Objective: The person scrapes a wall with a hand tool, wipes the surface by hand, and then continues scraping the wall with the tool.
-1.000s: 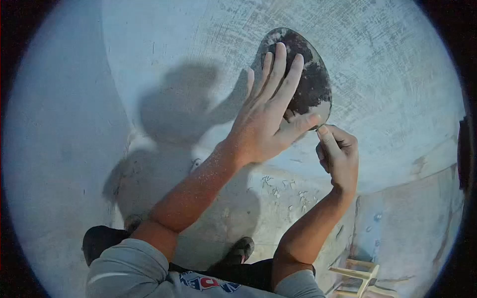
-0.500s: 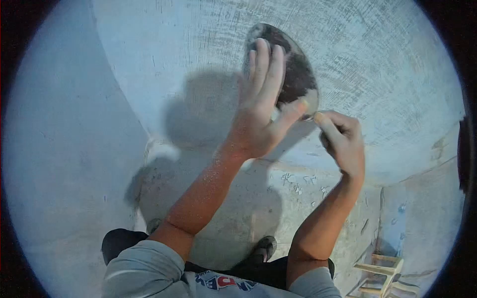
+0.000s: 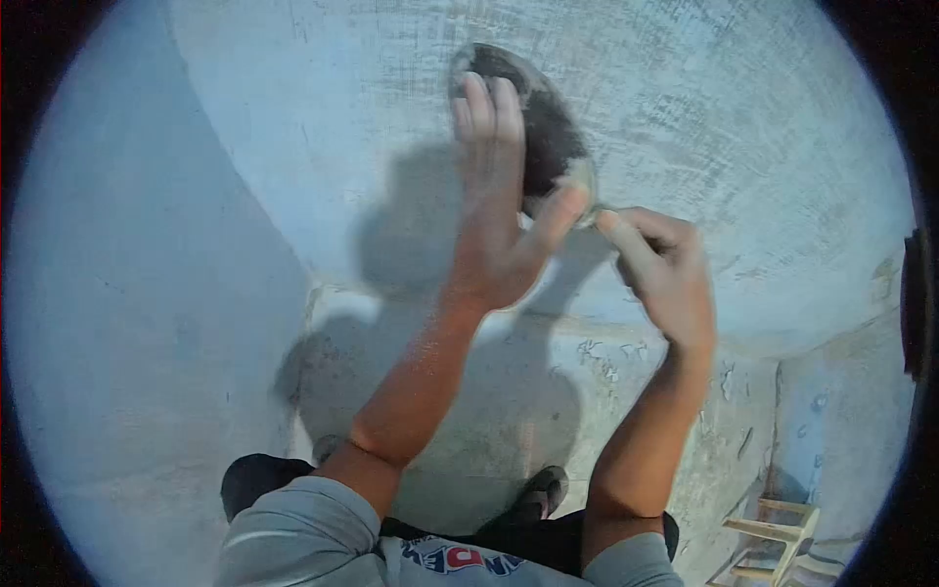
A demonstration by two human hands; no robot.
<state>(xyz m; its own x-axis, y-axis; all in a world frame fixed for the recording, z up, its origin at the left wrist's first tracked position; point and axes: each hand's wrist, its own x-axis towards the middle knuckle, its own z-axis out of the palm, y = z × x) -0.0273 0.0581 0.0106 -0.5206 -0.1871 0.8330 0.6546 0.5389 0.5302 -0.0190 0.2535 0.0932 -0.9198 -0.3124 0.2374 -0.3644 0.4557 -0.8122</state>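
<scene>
The left hand (image 3: 497,230) is extending its fingers (image 3: 506,115) forward (slightly blurred), while the right hand (image 3: 673,279) is pinching thumb (image 3: 631,245) against forefinger (image 3: 655,225).

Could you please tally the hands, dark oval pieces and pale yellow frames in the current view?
Hands: 2 (left hand, right hand)
Dark oval pieces: 1 (dark oval piece at the left hand)
Pale yellow frames: 1 (pale yellow frame at lower right)
Total: 4
</scene>
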